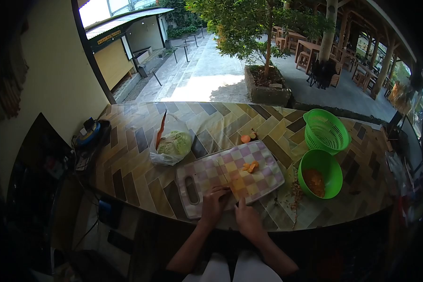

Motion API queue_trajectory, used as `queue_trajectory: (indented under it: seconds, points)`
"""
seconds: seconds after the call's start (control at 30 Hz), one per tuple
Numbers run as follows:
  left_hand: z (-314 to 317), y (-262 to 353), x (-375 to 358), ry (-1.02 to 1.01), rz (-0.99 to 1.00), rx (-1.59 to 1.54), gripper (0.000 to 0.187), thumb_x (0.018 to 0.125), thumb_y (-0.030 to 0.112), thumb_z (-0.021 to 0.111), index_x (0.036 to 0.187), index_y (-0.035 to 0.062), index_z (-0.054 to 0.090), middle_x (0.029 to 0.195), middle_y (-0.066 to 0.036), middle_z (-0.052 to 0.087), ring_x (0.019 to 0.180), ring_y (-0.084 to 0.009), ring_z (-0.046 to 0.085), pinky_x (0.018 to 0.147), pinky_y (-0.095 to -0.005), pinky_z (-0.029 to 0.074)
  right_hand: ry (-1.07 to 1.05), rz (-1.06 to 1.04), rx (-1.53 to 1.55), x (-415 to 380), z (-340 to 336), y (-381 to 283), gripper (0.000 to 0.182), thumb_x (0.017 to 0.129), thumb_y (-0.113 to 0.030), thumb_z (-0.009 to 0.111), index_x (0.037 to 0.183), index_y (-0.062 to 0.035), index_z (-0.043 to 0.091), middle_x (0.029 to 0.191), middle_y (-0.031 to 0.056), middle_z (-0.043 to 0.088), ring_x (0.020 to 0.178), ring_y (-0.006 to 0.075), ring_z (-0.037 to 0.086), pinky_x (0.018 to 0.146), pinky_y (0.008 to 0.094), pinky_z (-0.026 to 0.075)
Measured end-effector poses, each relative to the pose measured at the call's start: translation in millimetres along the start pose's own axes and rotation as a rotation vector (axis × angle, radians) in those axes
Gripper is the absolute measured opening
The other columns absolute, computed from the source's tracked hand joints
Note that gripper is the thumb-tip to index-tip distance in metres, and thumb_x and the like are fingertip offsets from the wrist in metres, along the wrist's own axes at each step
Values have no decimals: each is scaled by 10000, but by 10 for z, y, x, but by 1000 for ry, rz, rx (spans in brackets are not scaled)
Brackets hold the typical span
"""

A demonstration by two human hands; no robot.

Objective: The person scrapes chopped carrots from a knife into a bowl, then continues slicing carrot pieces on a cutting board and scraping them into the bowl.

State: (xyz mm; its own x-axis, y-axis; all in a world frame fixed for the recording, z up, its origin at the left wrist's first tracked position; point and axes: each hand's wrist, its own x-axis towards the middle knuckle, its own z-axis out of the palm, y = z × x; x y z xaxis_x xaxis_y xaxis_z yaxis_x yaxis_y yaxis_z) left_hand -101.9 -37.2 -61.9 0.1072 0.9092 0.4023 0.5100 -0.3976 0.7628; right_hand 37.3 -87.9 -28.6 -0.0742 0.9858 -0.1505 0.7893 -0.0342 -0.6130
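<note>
My right hand point(247, 218) is closed round the dark handle of a knife point(228, 181), whose thin blade points away from me over the checkered cutting board point(202, 178). Close to the blade's left side, my left hand point(214, 205) rests on the board with its fingers curled; anything under the fingertips is hidden. Several orange chunks point(250, 167), which look like carrot, lie on the right part of the board. Just beyond its far edge are an orange end piece point(245, 139) and a darker round piece point(253, 136).
A plastic bag point(171, 157) holds cabbage point(175, 143) and a carrot point(161, 128) sticking out. On the right, a green bowl point(334, 176) with orange-brown contents touches a green colander point(326, 131). Peelings point(296, 195) lie beside the board. Cables and a blue device point(87, 136) sit far left.
</note>
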Motion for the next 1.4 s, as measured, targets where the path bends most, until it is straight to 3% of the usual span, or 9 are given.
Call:
queue_trajectory:
  seconds: [0.23, 0.33, 0.43, 0.73, 0.93, 1.13, 1.4]
  points:
    - [-13, 61, 13, 3, -6, -16, 168, 791, 36, 707, 947, -21, 734, 1008, -159, 714, 1000, -305, 659, 875, -385, 521, 79, -16, -80, 198, 136, 8, 284, 1017, -263, 463, 1108, 4, 434, 790, 253, 664, 790, 448, 667, 683, 531, 541]
    - [12, 24, 1, 38, 11, -7, 168, 784, 35, 712, 941, -21, 736, 991, -157, 716, 997, -308, 658, 874, -386, 520, 62, -17, 29, 119, 59, 32, 327, 1008, -270, 479, 1126, 29, 414, 798, 311, 642, 796, 501, 629, 673, 577, 507]
    - [1, 28, 8, 51, 21, -7, 168, 771, 30, 716, 929, -23, 735, 989, -156, 715, 994, -314, 656, 877, -389, 518, 18, -35, 15, 68, 46, 85, 337, 1009, -266, 475, 1146, 35, 409, 788, 316, 638, 791, 505, 627, 670, 584, 503]
    - [6, 2, 0, 40, 52, 11, 174, 741, 30, 727, 907, -24, 732, 976, -155, 717, 992, -315, 652, 876, -396, 516, 49, -5, -138, 180, 173, 9, 318, 1002, -250, 489, 1142, 31, 439, 795, 263, 667, 781, 452, 664, 684, 549, 531]
    - [-16, 39, 22, 56, 23, -16, 173, 744, 30, 731, 909, -21, 736, 975, -153, 719, 982, -305, 657, 870, -383, 519, 62, -18, 41, 146, 84, 60, 292, 1001, -257, 488, 1089, 18, 443, 814, 290, 656, 805, 480, 643, 685, 568, 516]
    - [-17, 9, 6, 49, 30, -12, 156, 752, 32, 731, 897, -28, 736, 968, -160, 717, 967, -301, 664, 859, -379, 523, 2, 12, -26, 59, 17, -3, 295, 1010, -265, 471, 1085, 18, 441, 831, 290, 656, 820, 482, 642, 702, 569, 514]
    - [-29, -7, 6, 42, 18, -40, 162, 750, 43, 734, 898, -24, 738, 964, -163, 719, 971, -308, 663, 875, -380, 517, 86, 20, -72, 195, 208, -73, 319, 1004, -272, 485, 1125, 20, 446, 858, 285, 664, 815, 476, 650, 710, 555, 524]
